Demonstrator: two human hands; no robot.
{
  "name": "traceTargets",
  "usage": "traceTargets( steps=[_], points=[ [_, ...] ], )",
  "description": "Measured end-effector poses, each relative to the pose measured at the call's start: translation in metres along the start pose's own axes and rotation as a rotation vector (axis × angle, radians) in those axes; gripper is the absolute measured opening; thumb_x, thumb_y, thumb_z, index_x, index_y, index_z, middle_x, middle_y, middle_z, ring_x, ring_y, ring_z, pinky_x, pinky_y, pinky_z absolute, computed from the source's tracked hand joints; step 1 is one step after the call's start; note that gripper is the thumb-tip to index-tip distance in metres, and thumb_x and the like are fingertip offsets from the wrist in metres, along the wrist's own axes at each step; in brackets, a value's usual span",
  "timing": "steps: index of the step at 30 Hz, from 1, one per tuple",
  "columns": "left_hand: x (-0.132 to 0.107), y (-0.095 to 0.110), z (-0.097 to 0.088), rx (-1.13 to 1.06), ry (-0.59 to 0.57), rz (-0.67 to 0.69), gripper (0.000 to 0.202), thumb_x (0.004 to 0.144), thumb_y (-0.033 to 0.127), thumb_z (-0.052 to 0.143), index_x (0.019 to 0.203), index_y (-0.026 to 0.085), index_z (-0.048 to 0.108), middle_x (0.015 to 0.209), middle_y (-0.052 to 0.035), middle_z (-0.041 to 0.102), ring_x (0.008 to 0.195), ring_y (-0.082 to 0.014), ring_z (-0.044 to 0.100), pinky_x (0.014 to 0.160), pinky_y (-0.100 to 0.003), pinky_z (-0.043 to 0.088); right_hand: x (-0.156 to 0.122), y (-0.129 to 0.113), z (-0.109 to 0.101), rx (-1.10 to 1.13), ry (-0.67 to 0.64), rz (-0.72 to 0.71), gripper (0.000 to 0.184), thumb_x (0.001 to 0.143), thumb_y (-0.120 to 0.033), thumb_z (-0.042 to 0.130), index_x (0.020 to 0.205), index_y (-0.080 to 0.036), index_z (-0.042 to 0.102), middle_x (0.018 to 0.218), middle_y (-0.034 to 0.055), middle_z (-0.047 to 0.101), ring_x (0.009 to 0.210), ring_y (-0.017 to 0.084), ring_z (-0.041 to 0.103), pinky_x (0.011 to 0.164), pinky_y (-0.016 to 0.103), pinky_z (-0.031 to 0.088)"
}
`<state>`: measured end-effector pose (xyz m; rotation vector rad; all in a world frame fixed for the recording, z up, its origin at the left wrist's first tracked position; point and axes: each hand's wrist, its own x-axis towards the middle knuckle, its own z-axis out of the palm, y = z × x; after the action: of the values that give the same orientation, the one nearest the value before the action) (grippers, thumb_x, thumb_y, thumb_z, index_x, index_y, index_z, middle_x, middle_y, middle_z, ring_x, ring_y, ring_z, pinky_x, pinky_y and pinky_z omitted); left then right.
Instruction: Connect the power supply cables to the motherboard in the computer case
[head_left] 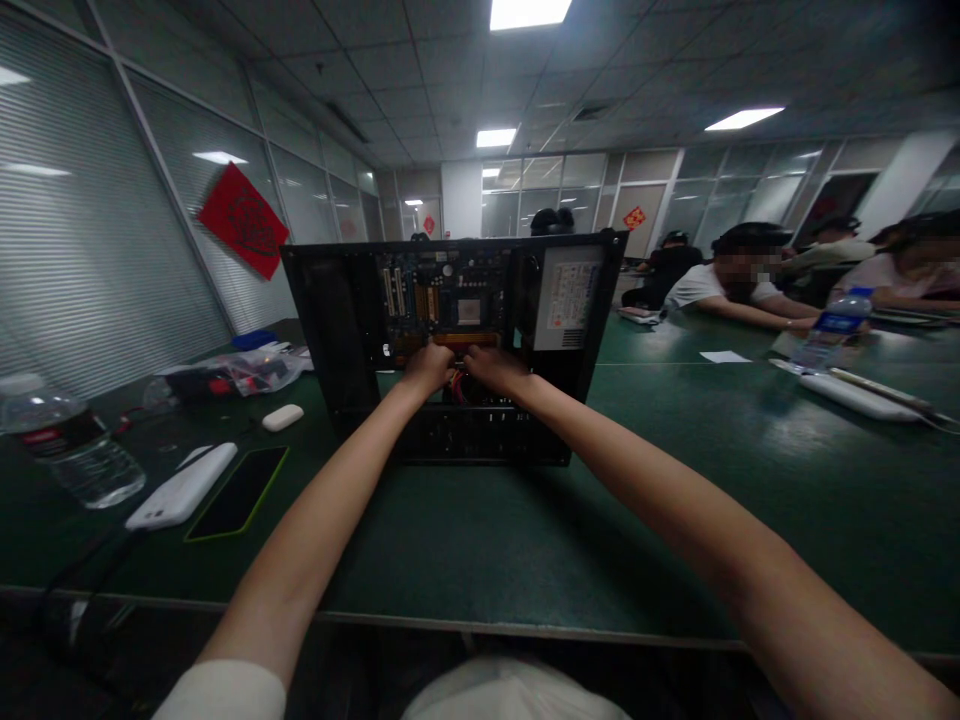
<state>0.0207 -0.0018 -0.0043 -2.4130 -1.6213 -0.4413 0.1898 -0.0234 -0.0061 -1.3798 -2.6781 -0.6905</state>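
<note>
An open black computer case stands on the table in front of me, its inside facing me. A motherboard with slots and a square chip is fixed in its upper middle, and a power supply with a white label sits at the upper right. Both hands reach into the case at the board's lower edge, nearly touching. My left hand is curled with fingertips pointing right. Opposite it, my right hand is bent and closed, by some red and yellow cables. What the fingers hold is too small to see.
On the green table, left, are a water bottle, a white power bank, a dark phone-like slab, a small white case and a plastic bag. Another bottle and a seated person are at right.
</note>
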Motion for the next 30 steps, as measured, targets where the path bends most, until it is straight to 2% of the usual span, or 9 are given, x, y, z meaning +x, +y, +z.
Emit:
traceTargets(
  steps=[5, 10, 16, 30],
  points=[
    [0.000, 0.001, -0.001, -0.008, -0.017, -0.011, 0.020, 0.087, 0.023, 0.062, 0.096, 0.018, 0.079, 0.100, -0.0136, 0.077, 0.097, -0.0264, 0.073, 0.080, -0.031, 0.054, -0.003, 0.000, -0.004, 0.001, -0.031, -0.001, 0.038, 0.103, -0.014, 0.034, 0.130, -0.009, 0.061, 0.127, 0.0217, 0.060, 0.107, 0.027, 0.067, 0.084, 0.034, 0.054],
    [-0.001, -0.003, 0.003, -0.028, -0.025, -0.006, 0.022, 0.090, 0.029, 0.062, 0.100, 0.021, 0.079, 0.104, -0.0108, 0.077, 0.100, -0.0249, 0.072, 0.082, -0.030, 0.053, -0.002, 0.003, -0.001, 0.029, 0.039, 0.006, 0.035, 0.103, -0.014, 0.036, 0.128, -0.011, 0.060, 0.128, 0.0184, 0.060, 0.110, 0.026, 0.064, 0.086, 0.032, 0.052],
    [-0.003, -0.003, 0.001, -0.030, -0.026, -0.002, 0.025, 0.091, 0.033, 0.059, 0.100, 0.022, 0.080, 0.104, -0.0110, 0.077, 0.097, -0.0251, 0.072, 0.079, -0.030, 0.052, 0.004, 0.004, 0.003, 0.056, 0.062, 0.013, 0.034, 0.105, -0.018, 0.035, 0.126, -0.010, 0.059, 0.127, 0.0184, 0.060, 0.107, 0.027, 0.065, 0.082, 0.033, 0.052],
    [-0.004, -0.002, 0.000, -0.032, -0.011, -0.041, 0.024, 0.089, 0.033, 0.059, 0.098, 0.022, 0.079, 0.102, -0.0101, 0.078, 0.094, -0.0262, 0.072, 0.075, -0.031, 0.052, 0.004, 0.004, 0.006, 0.055, 0.048, 0.025, 0.035, 0.106, -0.020, 0.033, 0.127, -0.010, 0.058, 0.126, 0.0192, 0.060, 0.105, 0.027, 0.065, 0.080, 0.034, 0.050]
  ],
)
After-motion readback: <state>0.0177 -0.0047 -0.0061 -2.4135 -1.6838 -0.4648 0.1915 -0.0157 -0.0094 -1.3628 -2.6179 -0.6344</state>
